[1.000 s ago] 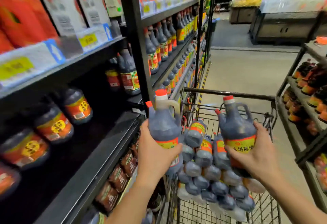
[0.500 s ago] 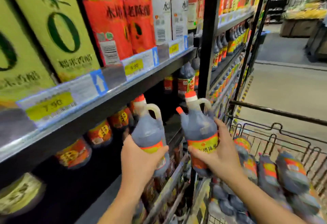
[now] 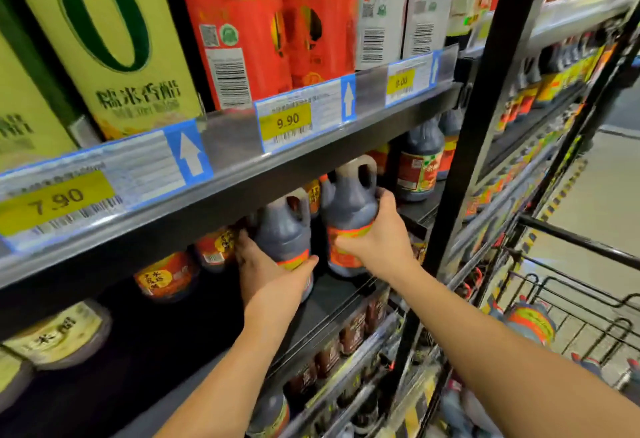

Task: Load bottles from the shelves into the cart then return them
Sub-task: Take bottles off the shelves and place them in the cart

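Bottles (image 3: 346, 205), likely heavy and slick, clasped round the belly by left hand (image 3: 270, 275) and right hand (image 3: 377, 237); handle loops (image 3: 360, 174) at twelve o'clock probably surer

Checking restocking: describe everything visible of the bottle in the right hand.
The bottle is a plastic-looking jug of dark liquid with a loop handle and an orange-and-yellow label; its cap is hidden behind the shelf edge. Nearly upright, it is at the front of the lower shelf, right of the other held bottle. The right hand grips its label.
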A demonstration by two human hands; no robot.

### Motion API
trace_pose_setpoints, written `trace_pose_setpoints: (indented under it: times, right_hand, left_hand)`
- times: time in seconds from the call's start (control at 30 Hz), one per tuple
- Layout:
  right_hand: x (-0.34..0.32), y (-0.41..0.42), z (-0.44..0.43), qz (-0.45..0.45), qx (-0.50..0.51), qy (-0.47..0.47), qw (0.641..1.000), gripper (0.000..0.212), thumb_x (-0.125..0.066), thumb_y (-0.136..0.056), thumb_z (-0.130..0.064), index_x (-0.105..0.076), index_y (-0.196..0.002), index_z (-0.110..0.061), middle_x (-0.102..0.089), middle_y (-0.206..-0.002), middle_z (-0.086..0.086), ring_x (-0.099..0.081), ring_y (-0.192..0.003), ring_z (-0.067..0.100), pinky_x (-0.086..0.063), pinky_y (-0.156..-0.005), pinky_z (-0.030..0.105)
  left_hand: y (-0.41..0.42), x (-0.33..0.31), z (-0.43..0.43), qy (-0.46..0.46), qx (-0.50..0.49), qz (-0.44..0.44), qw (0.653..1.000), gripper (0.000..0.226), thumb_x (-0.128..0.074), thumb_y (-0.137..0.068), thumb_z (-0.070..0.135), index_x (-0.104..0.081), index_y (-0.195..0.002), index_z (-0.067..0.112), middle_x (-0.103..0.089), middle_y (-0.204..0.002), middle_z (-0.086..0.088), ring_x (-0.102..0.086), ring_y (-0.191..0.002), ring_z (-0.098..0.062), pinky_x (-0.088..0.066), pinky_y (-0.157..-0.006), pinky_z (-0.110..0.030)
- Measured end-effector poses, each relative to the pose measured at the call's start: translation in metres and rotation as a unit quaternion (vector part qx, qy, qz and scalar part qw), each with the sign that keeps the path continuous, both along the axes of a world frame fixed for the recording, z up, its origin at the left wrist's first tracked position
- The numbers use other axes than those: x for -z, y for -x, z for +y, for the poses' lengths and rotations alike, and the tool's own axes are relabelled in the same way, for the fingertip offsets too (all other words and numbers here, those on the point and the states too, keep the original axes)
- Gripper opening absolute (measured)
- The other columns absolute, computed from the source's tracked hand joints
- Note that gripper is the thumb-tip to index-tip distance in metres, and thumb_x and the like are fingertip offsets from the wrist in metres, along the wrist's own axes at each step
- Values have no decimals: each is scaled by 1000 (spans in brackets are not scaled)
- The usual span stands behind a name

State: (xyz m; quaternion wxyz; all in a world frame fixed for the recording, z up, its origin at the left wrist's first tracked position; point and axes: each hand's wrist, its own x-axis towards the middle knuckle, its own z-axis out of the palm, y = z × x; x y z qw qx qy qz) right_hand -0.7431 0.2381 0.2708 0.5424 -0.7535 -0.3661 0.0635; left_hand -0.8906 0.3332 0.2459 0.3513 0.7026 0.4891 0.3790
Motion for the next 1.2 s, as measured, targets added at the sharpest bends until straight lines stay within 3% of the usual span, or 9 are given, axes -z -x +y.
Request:
trace_pose_setpoints:
  times: [0.1,0.33,0.47,0.6,0.7,0.8,0.93,1.07,1.2]
  right_hand:
    - [7,-13,12,12,-22,3,1000,86,-85,-64,-22,-34,-134,-18,-56,-102,-17,-62,-92,10,-48,-63,15]
    - [14,-37,28,28,-79,-18,996,92,-86,-68,-15,-31,-142,-12,-60,-123,2,-60,-108,17,-51,-89,31]
    - [17,-51,37,33,-126,1,991,81,-81,-73,-9,-36,-139,-20,-55,-106,-20,-58,-94,-3,-43,-70,1]
    - [20,-61,45,23,-154,6,988,73,-76,-78,-9,-38,-139,-23,-51,-103,-23,-52,-84,-22,-39,-68,-2]
    - [19,-63,50,25,-158,4,987,71,-74,-81,-10,-37,-140,-23,-52,-109,-18,-54,-89,-11,-41,-71,0]
    - [19,-66,54,40,-168,-5,985,68,-72,-84,-9,-36,-141,-22,-53,-109,-19,-57,-95,-5,-41,-73,1]
    - [14,-66,58,23,-178,8,984,83,-85,-72,-22,-35,-139,-22,-53,-117,-9,-56,-107,6,-47,-91,20]
    - [16,-68,61,28,-182,-2,983,79,-84,-74,-16,-38,-138,-19,-52,-112,-12,-55,-102,4,-40,-79,2]
    - [15,-68,65,38,-182,2,983,80,-83,-75,-13,-36,-140,-17,-54,-124,-4,-55,-112,8,-44,-89,11]
  left_hand:
    - [-9,0,3,-16,-25,7,1000,119,-93,-56,39,-23,-148,11,-41,-149,-16,-43,-135,-33,-41,-107,-44]
    - [-27,3,0,-27,-62,-28,997,125,-95,-56,32,-15,-150,12,-32,-153,-11,-40,-136,-29,-37,-107,-36]
    - [-33,6,-2,-32,-33,-5,999,125,-90,-60,25,-3,-150,23,-23,-155,-7,-38,-136,-27,-39,-110,-41]
    - [-35,8,-2,-29,-23,22,999,126,-87,-66,20,4,-153,22,-13,-159,-6,-32,-141,-26,-33,-112,-33]
    - [-37,9,-1,-57,-35,57,996,119,-86,-71,23,1,-154,14,-11,-161,-9,-30,-142,-28,-29,-106,-26]
    - [-43,7,1,-74,-44,83,993,115,-85,-73,27,-3,-152,10,-13,-159,-14,-37,-138,-34,-36,-107,-34]
    - [-50,4,4,-96,-65,93,989,110,-86,-70,29,-13,-148,8,-22,-153,-13,-47,-127,-39,-44,-98,-40]
    - [-55,3,8,-101,-83,89,987,111,-89,-65,32,-17,-146,7,-26,-149,-13,-46,-128,-39,-45,-96,-44]
    - [-58,1,10,-103,-87,94,986,113,-90,-64,31,-17,-146,4,-25,-150,-17,-42,-131,-41,-43,-99,-47]
